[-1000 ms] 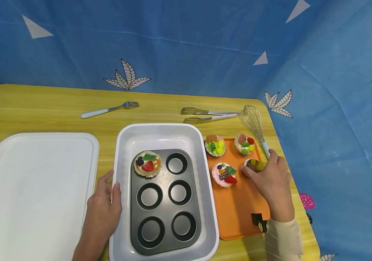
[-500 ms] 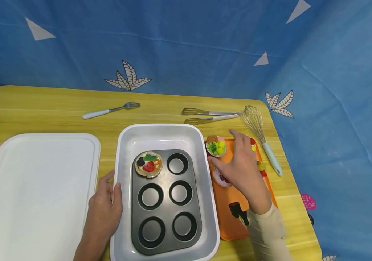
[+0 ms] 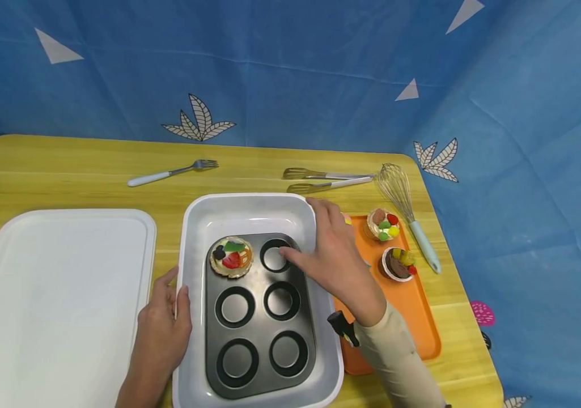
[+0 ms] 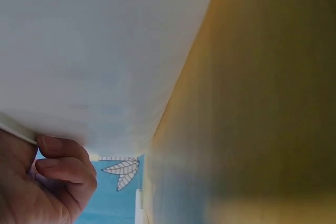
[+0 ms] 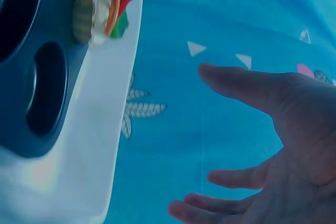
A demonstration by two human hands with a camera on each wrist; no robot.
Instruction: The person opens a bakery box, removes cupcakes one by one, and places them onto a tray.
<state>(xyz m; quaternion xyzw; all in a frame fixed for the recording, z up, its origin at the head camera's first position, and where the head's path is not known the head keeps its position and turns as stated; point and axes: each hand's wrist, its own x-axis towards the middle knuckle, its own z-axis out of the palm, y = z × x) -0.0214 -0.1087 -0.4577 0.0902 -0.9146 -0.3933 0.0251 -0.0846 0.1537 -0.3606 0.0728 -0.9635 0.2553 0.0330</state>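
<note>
In the head view, my left hand (image 3: 162, 323) grips the left rim of a deep white tray (image 3: 259, 215); the left wrist view shows its fingers (image 4: 65, 156) curled at the rim. A grey muffin tin (image 3: 258, 306) lies inside. One fruit-topped cupcake (image 3: 231, 256) sits at its far left cup; the other cups are empty. My right hand (image 3: 338, 263) hovers over the tray's right rim, thumb above the far right cup. Its thumb and fingers are spread with nothing between them in the right wrist view. Two cupcakes on the orange tray (image 3: 407, 303) are largely hidden beneath it.
On the orange tray a fruit-topped cupcake (image 3: 383, 225) and a chocolate cupcake (image 3: 397, 264) stand uncovered. A whisk (image 3: 425, 247) lies along its right edge. Tongs (image 3: 341, 184) and a fork (image 3: 149, 178) lie behind. A white lid-like board (image 3: 66, 306) is at left.
My right hand has left the chocolate cupcake and moved left across the orange tray to above the white tray's right rim. The left hand has stayed on the rim.
</note>
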